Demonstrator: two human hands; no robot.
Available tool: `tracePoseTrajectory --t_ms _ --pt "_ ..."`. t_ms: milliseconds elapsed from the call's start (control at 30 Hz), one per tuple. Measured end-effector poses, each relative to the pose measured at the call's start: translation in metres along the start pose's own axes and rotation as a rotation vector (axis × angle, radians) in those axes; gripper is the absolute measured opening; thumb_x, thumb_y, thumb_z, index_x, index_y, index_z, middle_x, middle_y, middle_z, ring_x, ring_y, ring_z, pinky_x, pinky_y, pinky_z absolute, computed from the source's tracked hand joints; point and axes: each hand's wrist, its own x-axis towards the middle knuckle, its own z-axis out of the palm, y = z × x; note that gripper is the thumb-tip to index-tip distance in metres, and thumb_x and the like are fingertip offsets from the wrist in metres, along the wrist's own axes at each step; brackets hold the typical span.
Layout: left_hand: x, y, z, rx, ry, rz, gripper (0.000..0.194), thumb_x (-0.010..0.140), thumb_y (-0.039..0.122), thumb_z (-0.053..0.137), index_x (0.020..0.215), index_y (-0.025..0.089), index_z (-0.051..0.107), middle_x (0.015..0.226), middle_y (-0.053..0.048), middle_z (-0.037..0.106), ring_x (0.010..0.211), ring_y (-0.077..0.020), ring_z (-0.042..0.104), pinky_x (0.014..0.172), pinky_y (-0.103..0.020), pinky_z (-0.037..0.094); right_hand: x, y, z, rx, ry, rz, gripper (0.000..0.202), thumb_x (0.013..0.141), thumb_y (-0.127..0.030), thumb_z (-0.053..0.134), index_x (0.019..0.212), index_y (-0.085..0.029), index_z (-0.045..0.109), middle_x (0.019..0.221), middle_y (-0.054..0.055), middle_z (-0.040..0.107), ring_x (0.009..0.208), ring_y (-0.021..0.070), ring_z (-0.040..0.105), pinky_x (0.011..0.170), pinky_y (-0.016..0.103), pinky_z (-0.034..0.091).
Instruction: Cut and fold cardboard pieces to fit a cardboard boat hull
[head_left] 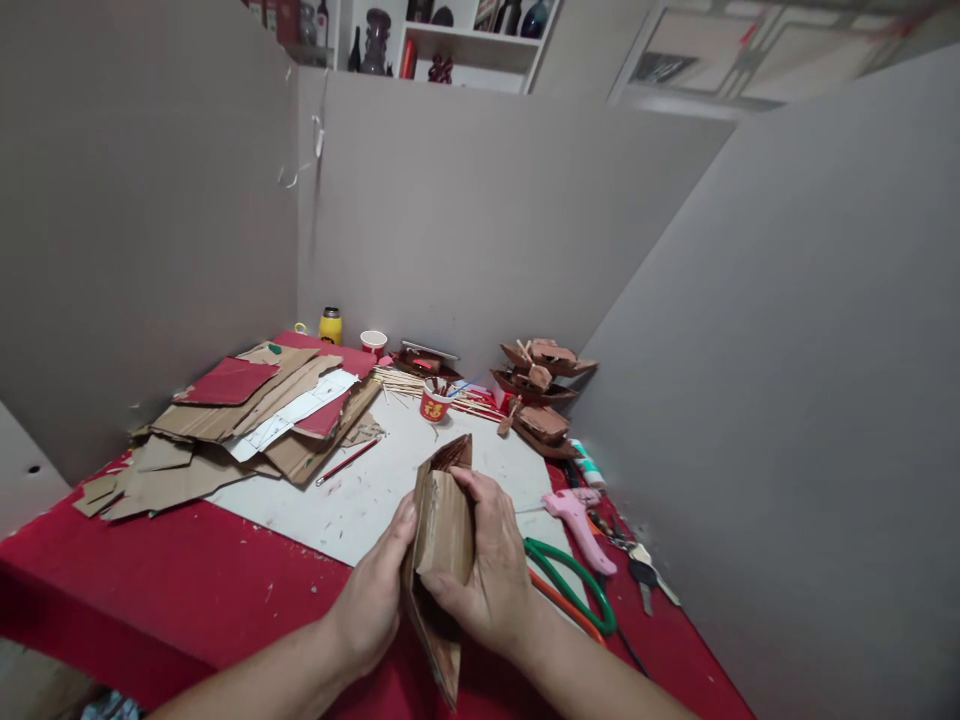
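A brown cardboard model boat is held up between my two hands, over the near edge of the table, its pointed ends toward and away from me. A curved cardboard piece like a cabin roof sits in its middle. My left hand is closed against the boat's left side, its thumb along the hull. My right hand wraps over the curved piece from the right, with thumb and fingers pressed on it. Part of the hull lies hidden behind my right hand.
Cardboard sheets pile at the left, beside a red pencil. Behind stand a paper cup and a yellow bottle. Several finished boats sit at the right back. A pink glue gun, green-handled scissors and keys lie right.
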Motion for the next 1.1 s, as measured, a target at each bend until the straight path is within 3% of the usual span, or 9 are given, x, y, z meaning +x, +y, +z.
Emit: tracePoseTrajectory --t_ms 200,333,433,633,767,933,1100 --pt "0.0 0.01 -0.012 -0.024 -0.131 0.011 0.043 0.09 0.031 0.05 0.131 0.023 0.055 0.146 -0.002 0.045 0.14 -0.0257 0.029 0.117 -0.04 0.021 0.0 -0.005 -0.002 0.001 0.027 -0.033 0.082 0.08 -0.068 0.047 0.139 -0.016 0.026 0.125 0.015 0.044 0.112 0.0323 0.045 0.095 0.05 0.037" --pt "-0.004 0.017 -0.008 -0.109 -0.112 -0.001 0.046 0.089 0.029 0.053 0.134 0.023 0.052 0.145 -0.004 0.047 0.14 -0.0273 0.028 0.116 -0.041 0.021 0.004 -0.007 -0.004 -0.008 0.057 -0.033 0.08 0.081 -0.068 0.046 0.138 -0.015 0.028 0.124 0.015 0.045 0.112 0.0313 0.045 0.095 0.049 0.037" --pt "-0.01 0.024 -0.003 -0.198 -0.189 0.003 0.05 0.089 0.025 0.05 0.138 0.026 0.046 0.146 -0.003 0.045 0.139 -0.0267 0.031 0.115 -0.04 0.021 0.006 -0.006 -0.003 -0.046 0.071 -0.034 0.08 0.082 -0.066 0.046 0.14 -0.015 0.027 0.126 0.015 0.046 0.113 0.0313 0.045 0.096 0.049 0.036" --pt "-0.013 0.032 -0.008 -0.091 -0.381 0.017 0.094 0.054 -0.001 0.053 0.142 0.029 0.039 0.151 0.002 0.038 0.141 -0.0276 0.023 0.113 -0.034 0.025 0.008 -0.005 -0.003 -0.102 0.079 -0.017 0.082 0.082 -0.068 0.044 0.142 -0.014 0.026 0.125 0.016 0.047 0.114 0.0325 0.044 0.096 0.051 0.035" --pt "-0.01 0.039 0.0 0.155 -0.3 0.072 0.088 0.061 -0.001 0.057 0.143 0.025 0.036 0.151 -0.003 0.036 0.138 -0.0269 0.03 0.111 -0.034 0.029 0.008 -0.007 -0.001 -0.106 0.059 0.012 0.083 0.082 -0.069 0.043 0.143 -0.015 0.025 0.125 0.017 0.047 0.115 0.0334 0.043 0.096 0.053 0.035" --pt "-0.004 0.037 0.01 0.267 -0.127 0.148 0.064 0.078 0.019 0.065 0.138 0.017 0.043 0.145 -0.011 0.045 0.133 -0.0257 0.04 0.11 -0.033 0.033 0.008 -0.005 0.003 -0.095 0.006 0.053 0.084 0.083 -0.069 0.041 0.144 -0.013 0.025 0.127 0.018 0.046 0.116 0.0334 0.042 0.097 0.054 0.035" --pt "0.003 0.028 0.001 0.379 -0.023 0.244 0.053 0.084 0.017 0.056 0.136 0.02 0.049 0.144 -0.006 0.047 0.134 -0.0217 0.04 0.113 -0.033 0.027 0.007 -0.001 0.007 -0.091 -0.061 0.095 0.086 0.084 -0.068 0.042 0.146 -0.011 0.021 0.134 0.021 0.043 0.121 0.0347 0.04 0.099 0.056 0.034"
